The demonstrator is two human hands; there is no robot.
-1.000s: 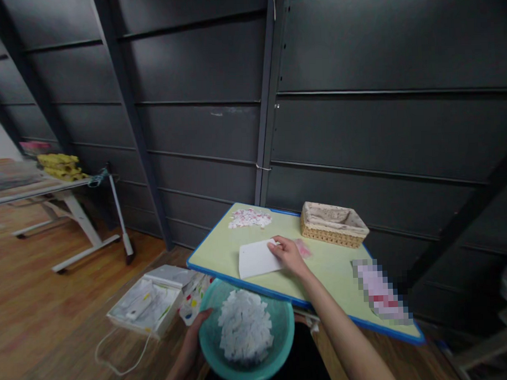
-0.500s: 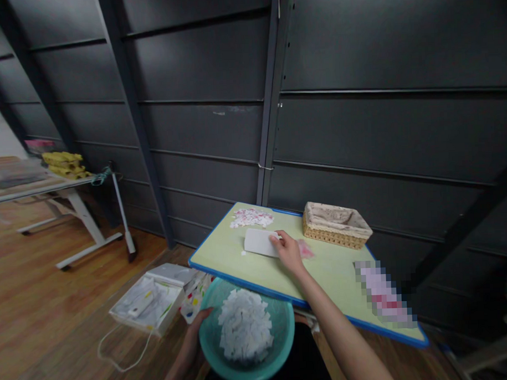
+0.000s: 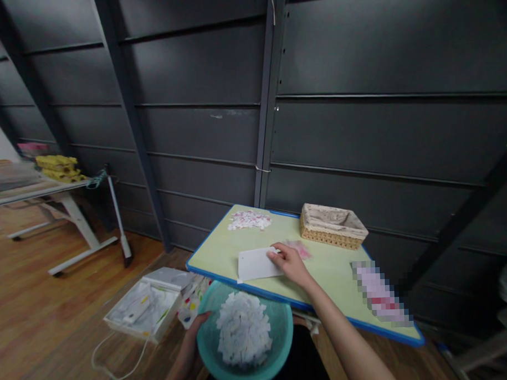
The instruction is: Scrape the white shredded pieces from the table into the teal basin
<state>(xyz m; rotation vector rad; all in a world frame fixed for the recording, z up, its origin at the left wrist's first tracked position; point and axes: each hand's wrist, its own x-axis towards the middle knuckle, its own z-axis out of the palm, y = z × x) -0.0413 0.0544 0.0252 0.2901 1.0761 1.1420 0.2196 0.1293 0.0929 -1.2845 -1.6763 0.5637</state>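
My right hand [image 3: 288,263] is closed on the right end of a flat white card [image 3: 258,263], which stands tilted on the pale green tabletop [image 3: 214,249] near its front edge. A small white scrap lies at the card's lower left corner. Below the table edge, my left hand [image 3: 199,333] grips the left rim of a teal basin [image 3: 279,344]. White paper scraps [image 3: 244,329] are heaped in the basin. A spread of white and pink scraps [image 3: 248,219] lies at the table's back left. Behind my right hand is a pink stain [image 3: 299,249].
A wicker basket [image 3: 334,237] with a cloth lining stands at the table's back right. A blurred-out pinkish item [image 3: 382,296] lies on the right. On the floor sits an open white box [image 3: 145,304] with a cord. Dark metal wall panels [image 3: 201,131] rise behind.
My right hand has drawn the white card toward me, closer to the table's front edge and the basin. My left hand keeps its hold on the basin.
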